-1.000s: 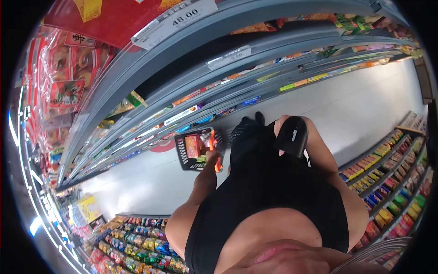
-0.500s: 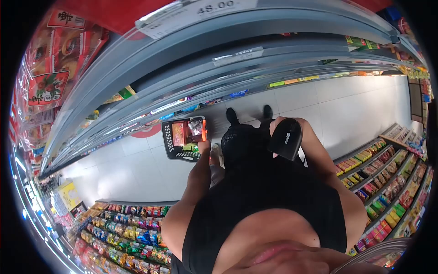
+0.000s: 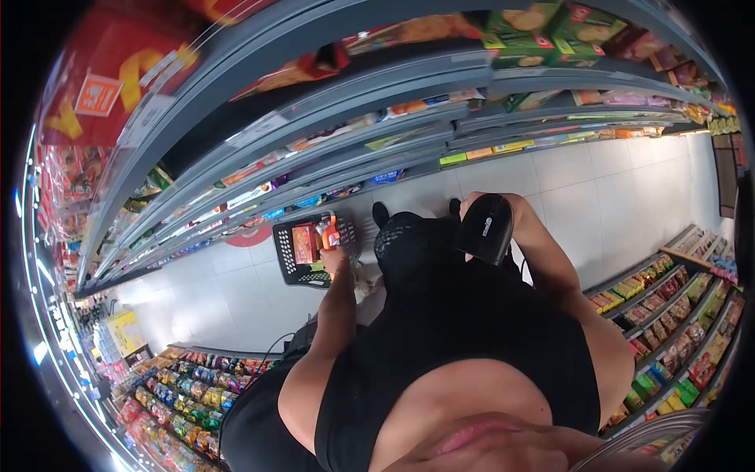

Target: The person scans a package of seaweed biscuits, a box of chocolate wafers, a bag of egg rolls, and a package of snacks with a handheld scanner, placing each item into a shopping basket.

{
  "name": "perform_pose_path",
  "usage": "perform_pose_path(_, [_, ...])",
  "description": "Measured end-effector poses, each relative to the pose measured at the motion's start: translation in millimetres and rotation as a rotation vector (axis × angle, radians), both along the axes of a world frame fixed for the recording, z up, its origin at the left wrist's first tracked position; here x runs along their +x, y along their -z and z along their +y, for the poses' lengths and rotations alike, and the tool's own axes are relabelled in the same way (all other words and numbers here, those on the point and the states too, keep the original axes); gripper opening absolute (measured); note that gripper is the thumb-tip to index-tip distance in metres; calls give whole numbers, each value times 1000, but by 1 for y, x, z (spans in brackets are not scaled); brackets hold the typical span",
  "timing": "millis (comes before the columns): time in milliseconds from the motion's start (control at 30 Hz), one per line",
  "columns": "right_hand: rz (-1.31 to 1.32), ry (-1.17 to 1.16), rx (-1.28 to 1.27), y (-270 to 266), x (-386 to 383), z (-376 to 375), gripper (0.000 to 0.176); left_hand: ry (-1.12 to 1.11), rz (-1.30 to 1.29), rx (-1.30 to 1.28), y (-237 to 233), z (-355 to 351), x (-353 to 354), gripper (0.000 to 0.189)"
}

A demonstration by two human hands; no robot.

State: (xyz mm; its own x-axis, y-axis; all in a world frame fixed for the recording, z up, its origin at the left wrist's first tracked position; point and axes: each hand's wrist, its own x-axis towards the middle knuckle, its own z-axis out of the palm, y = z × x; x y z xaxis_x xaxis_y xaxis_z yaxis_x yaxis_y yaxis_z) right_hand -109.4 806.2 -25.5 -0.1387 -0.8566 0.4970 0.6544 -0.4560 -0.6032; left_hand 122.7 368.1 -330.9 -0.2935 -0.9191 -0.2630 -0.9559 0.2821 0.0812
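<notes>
My left hand (image 3: pixel 334 258) is closed on the orange handle (image 3: pixel 329 232) of a dark shopping basket (image 3: pixel 286 268). Inside the basket lie a red package (image 3: pixel 306 243) and some green items, partly covered by the hand and handle. At the right, my right hand (image 3: pixel 476 203) is wrapped round a smooth black device (image 3: pixel 494 230) with a small white logo. The device covers most of that hand's fingers.
Long grey shelves (image 3: pixel 393 82) with packaged goods run across the top. Lower racks of colourful packets (image 3: pixel 189 393) stand at the left and right (image 3: pixel 668 315). A pale tiled floor (image 3: pixel 582 177) lies between. Something black and bulky (image 3: pixel 263 417) is beside my left arm.
The shelves have shifted in view, and red and green boxes now show on them. The basket and left hand appear slightly further left. The black bulky thing has come into view.
</notes>
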Motion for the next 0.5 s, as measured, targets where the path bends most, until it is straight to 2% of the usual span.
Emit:
perform_pose_path(100, [-16,27,46,-2,3,48,109,-66,-126,-5,4,28,-14,66])
perform_pose_path(200, [15,-7,51,3,-2,85,108,-31,-26,73,2,57,-17,71])
perform_pose_path(333, [-17,71,72,14,-2,121,105,16,-67,70,14,85,-22,71])
perform_pose_path(500, [38,198,98,3,-5,137,70,95,-30,143,17,122,-22,69])
